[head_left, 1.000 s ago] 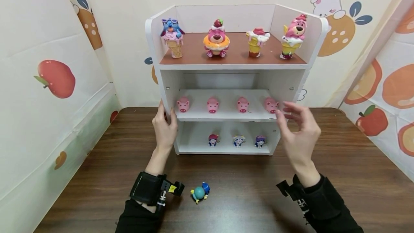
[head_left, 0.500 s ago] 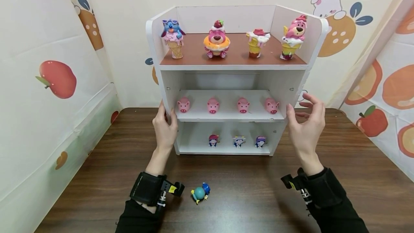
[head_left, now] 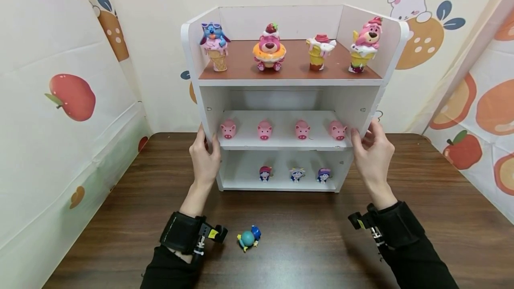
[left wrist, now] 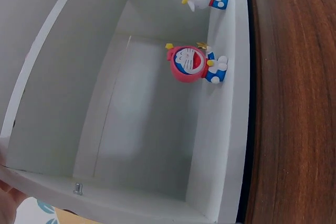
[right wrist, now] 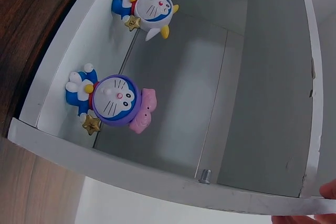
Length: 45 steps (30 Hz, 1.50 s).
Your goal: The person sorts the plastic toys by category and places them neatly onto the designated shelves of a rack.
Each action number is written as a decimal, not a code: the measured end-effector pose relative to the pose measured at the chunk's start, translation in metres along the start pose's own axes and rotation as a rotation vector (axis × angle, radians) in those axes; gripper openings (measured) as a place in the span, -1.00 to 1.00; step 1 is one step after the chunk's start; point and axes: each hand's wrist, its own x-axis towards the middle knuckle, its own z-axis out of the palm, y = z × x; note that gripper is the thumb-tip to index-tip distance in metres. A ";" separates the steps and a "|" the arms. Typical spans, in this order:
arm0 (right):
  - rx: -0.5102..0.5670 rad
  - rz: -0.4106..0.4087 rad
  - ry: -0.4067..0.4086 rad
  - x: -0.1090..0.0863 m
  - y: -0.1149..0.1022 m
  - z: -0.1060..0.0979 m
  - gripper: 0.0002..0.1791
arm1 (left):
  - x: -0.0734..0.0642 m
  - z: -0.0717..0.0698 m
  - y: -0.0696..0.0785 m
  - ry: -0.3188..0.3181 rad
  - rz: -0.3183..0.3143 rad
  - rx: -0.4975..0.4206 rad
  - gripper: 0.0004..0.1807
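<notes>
A white shelf unit [head_left: 289, 83] with three tiers stands on the table, and both hands hold its sides at middle-shelf height. The left hand [head_left: 205, 158] grips the left side panel, thumb at the front edge and fingers round the outside. On the opposite panel the right hand [head_left: 373, 157] does the same; its fingertips [right wrist: 328, 189] pinch the panel edge in the right wrist view. Several pink pig figures [head_left: 302, 130] line the middle shelf. Below them sit three small cat figures in costumes: one red-hooded [left wrist: 190, 64], one white [right wrist: 153, 10], one purple-hooded [right wrist: 116, 99].
Figures on the brown top shelf include a blue one on an ice-cream cone [head_left: 215, 47] and a pink bear in an orange ring [head_left: 269, 49]. A small blue-teal figure [head_left: 248, 238] lies on the wooden table [head_left: 297, 253] in front. Printed sheets form walls around.
The right hand has moved from beside the rightmost pig out to the right side panel and now grips it. The left hand keeps its hold; the figures stay in place.
</notes>
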 end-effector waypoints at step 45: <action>0.005 -0.030 0.042 -0.002 0.003 0.006 -0.71 | -0.009 -0.053 0.033 -0.259 0.273 0.292 -0.80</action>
